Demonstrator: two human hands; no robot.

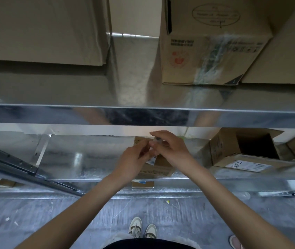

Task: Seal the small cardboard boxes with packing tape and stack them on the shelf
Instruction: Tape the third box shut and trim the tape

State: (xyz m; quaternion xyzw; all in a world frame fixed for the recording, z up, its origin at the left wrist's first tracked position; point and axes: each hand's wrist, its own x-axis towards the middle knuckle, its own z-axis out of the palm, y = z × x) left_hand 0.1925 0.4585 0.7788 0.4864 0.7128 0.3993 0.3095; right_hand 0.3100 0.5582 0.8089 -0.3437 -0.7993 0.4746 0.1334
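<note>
A small cardboard box (159, 168) sits on the lower metal shelf (82, 159), partly covered by both hands. My left hand (134, 160) and my right hand (170, 150) meet just above the box. Their fingers pinch a small clear object (154, 141) between them, probably packing tape; I cannot make it out for sure. A white label (151, 161) shows on the box below my fingers.
An open cardboard box (247, 148) stands to the right on the same shelf. The upper shelf (143, 97) holds large cartons at left (44, 29) and right (211, 47). Another small box (142, 184) lies below the shelf edge. My shoes (143, 229) stand on the grey floor.
</note>
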